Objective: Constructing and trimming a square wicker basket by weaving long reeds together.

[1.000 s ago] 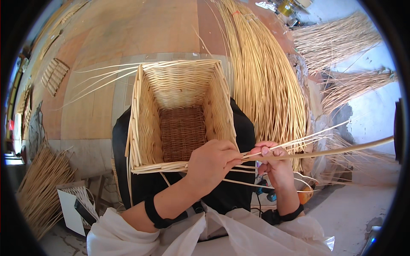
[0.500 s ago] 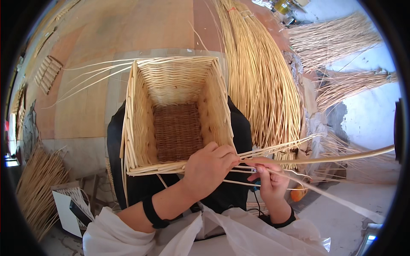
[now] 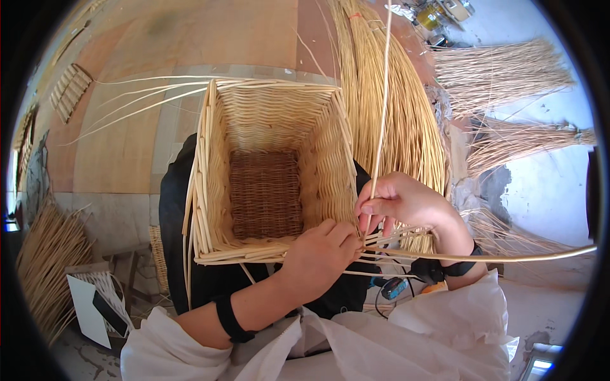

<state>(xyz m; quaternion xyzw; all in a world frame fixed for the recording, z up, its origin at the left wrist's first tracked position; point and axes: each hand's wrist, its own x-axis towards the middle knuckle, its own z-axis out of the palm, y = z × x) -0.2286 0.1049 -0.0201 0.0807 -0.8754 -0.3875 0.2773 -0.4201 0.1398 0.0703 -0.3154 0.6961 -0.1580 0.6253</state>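
Note:
An open rectangular wicker basket (image 3: pixel 267 120) with pale woven walls and a dark brown base rests on my lap, its opening toward me. My left hand (image 3: pixel 321 260) is closed at the near right corner of its rim, pinching the rim and the roots of the rods there. Just right of that corner, my right hand (image 3: pixel 400 202) pinches a thin willow rod (image 3: pixel 383 95), which stands up steeply past the basket's right side. A thicker rod (image 3: pixel 521 258) runs out to the right from the corner. Several shorter ends jut out below my right hand.
Loose rod ends (image 3: pixel 146 89) stick out from the far left corner. A large bundle of willow rods (image 3: pixel 387 95) lies right of the basket, with more bundles (image 3: pixel 502 70) beyond. Another bundle (image 3: pixel 51 260) stands at the left, near a white panel (image 3: pixel 89 311). A blue-black tool (image 3: pixel 394 289) lies below my right forearm.
My right hand has moved up and forward, swinging the thin rod from pointing right to nearly upright. The left hand keeps its grip at the corner. In the picture, the basket sits slightly further right.

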